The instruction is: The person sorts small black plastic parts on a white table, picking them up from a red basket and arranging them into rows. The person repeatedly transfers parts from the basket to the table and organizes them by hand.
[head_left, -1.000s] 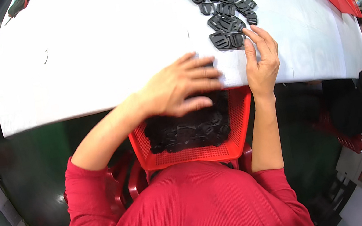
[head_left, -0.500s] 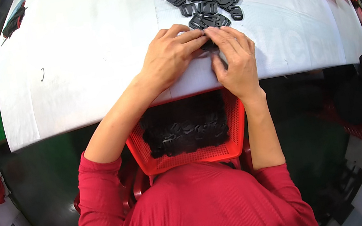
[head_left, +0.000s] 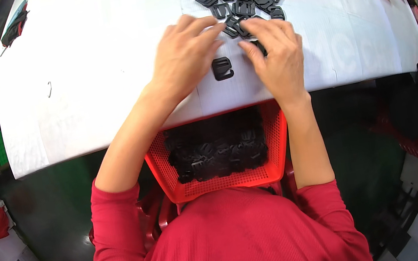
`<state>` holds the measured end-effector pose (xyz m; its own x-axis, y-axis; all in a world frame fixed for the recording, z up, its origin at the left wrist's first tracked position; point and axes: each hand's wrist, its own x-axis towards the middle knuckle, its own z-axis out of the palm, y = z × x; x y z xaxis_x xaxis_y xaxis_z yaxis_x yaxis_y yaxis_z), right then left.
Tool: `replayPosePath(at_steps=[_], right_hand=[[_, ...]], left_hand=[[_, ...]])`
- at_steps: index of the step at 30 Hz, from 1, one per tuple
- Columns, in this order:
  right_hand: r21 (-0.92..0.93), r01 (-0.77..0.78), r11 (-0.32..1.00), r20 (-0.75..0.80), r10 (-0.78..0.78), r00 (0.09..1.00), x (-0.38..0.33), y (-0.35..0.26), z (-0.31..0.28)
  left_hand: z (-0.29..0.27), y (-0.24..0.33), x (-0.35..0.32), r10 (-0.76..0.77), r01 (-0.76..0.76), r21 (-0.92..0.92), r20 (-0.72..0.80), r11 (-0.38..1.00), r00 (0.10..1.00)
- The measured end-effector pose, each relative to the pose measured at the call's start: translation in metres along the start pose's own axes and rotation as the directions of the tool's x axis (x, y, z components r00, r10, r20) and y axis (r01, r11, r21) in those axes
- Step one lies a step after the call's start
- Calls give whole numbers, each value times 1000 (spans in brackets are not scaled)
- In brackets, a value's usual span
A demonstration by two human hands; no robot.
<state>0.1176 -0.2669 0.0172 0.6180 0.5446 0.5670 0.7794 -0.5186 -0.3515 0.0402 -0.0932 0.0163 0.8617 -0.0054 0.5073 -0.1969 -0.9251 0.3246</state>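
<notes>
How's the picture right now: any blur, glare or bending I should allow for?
Head view: left hand looks slightly blurred; table bright, nearly washed out; its edges bowed by the fisheye; buckles in the basket dark, hard to tell apart.

The left hand [head_left: 184,52] is blurred, the right hand [head_left: 279,49] partly hides a black buckle [head_left: 261,48] whose grip is unclear, and the top edge cuts off the buckle pile [head_left: 244,8].

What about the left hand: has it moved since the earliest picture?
Yes: against the white table, the left hand has moved forward, farther from the table's near edge.
</notes>
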Motion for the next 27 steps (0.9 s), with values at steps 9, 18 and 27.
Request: replayPosePath(at_steps=[9, 18, 27], right_hand=[[50, -25, 998, 28, 24, 999, -1, -2, 7], [81, -113, 990, 72, 107, 992, -14, -1, -16], [-100, 55, 993, 50, -50, 997, -33, 14, -8]], left_hand=[[10, -11, 2, -137, 144, -78, 82, 987, 987], [21, -18, 6, 74, -79, 118, 47, 990, 996], [2, -13, 7, -349, 385, -205, 191, 900, 917]])
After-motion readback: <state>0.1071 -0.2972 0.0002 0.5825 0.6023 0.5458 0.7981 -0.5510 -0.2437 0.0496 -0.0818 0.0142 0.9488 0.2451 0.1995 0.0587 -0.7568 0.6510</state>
